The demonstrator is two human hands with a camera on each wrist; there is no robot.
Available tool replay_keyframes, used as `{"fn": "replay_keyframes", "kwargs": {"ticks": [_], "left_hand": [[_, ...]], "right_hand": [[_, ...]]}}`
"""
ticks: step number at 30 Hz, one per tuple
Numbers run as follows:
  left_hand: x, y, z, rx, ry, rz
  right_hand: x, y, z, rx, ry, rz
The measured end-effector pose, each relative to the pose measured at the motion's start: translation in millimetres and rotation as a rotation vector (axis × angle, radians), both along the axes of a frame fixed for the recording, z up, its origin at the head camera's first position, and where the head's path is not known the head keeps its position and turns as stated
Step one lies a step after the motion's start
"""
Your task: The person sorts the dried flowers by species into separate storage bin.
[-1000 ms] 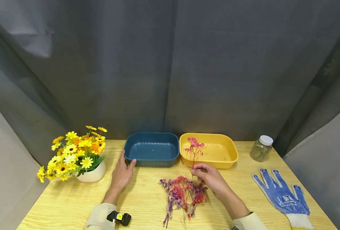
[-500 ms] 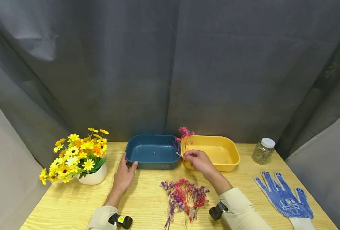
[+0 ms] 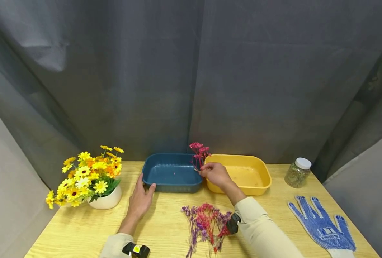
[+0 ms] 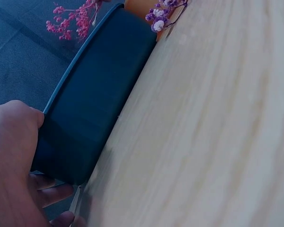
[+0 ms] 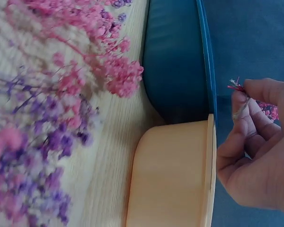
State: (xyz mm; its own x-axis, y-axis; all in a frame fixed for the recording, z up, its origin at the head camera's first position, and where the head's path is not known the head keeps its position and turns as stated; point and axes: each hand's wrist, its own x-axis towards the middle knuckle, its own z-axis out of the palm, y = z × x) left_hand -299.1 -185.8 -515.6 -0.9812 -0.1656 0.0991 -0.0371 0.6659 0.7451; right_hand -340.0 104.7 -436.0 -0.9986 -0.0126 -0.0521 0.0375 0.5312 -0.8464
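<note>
My right hand (image 3: 217, 175) pinches a sprig of pink dried flowers (image 3: 198, 149) by its stem, blossoms upward, over the right end of a dark blue plastic tub (image 3: 174, 187). In the right wrist view the cut stem end (image 5: 235, 86) pokes out between thumb and forefinger, with a bit of twine (image 5: 240, 111) beside it. My left hand (image 3: 140, 200) holds the tub's front left corner. Its thumb lies at the rim and its fingers go round the end wall, as the left wrist view shows. Inside the tub lies a tiny pink speck (image 3: 174, 173).
A yellow tub (image 3: 239, 190) stands right beside the blue one. Purple, pink and red dried flower bunches (image 3: 207, 216) lie in front. Potted yellow artificial flowers (image 3: 87, 175) stand at left. At right are a white-lidded jar (image 3: 298, 173) and a blue-and-white glove (image 3: 323, 227).
My right hand has carried the pink sprig leftward and away from me, from before the yellow tub to over the blue tub's right end. The left hand stays at its corner.
</note>
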Motion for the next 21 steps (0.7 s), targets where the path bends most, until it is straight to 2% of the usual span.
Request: {"fn": "replay_keyframes", "kwargs": {"ticks": [7,12,21], "left_hand": [[-0.2,0.2,-1.7,0.003,-0.001,-0.012],[0.4,2.3,-2.4,0.001,0.003,-0.008],[-0.5,1.5,-1.7,-0.004,0.009,0.002]], "right_hand": [[-4.8,-9,-0.7,-0.002,-0.004,0.003],[-1.3,-6,-2.2,0.051,0.021,0.002],[13.7,2,-2.4,0.092,0.147,-0.001]]}}
